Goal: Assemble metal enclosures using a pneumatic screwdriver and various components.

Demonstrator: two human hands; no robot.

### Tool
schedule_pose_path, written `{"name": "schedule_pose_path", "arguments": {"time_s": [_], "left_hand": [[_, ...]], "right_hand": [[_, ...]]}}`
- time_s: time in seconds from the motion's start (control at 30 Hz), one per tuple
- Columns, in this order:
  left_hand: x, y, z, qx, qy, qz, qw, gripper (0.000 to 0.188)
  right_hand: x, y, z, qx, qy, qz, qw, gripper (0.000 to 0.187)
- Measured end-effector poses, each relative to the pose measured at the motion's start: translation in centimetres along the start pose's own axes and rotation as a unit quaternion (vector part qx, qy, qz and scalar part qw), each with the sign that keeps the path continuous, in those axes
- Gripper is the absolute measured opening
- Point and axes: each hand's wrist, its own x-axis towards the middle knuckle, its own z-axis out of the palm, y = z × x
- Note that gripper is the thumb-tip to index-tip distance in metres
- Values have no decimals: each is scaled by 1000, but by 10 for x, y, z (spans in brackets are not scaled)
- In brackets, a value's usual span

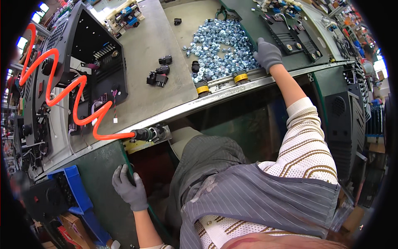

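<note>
My left hand, in a grey glove, is open with its fingers apart. It is over the edge of the green work surface at lower left and holds nothing I can see. Farther off, my right hand, also gloved, reaches to the right edge of a heap of small shiny metal screws. Its visible fingers are apart, beside the edge of a green board; part of the hand is turned from view. No object shows in it.
An open black computer case stands at left. Before it, a coiled orange air hose ends at a fitting. Small black connectors lie on the grey tabletop. A blue bin is lower left; black panels lie at right.
</note>
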Motion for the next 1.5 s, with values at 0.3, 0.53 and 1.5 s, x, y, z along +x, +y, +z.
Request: {"name": "schedule_pose_path", "arguments": {"time_s": [0.3, 0.53, 1.5], "left_hand": [[-2, 4, -3, 3, 5, -3, 1000, 39], [-11, -1, -8, 17, 19, -14, 1000, 39], [-116, -312, -265, 203, 101, -456, 861, 35]], "right_hand": [[-52, -78, -19, 84, 1, -147, 986, 45], [-69, -139, -32, 109, 9, -226, 968, 41], [-25, -145, 45, 326, 44, -200, 923, 34]]}}
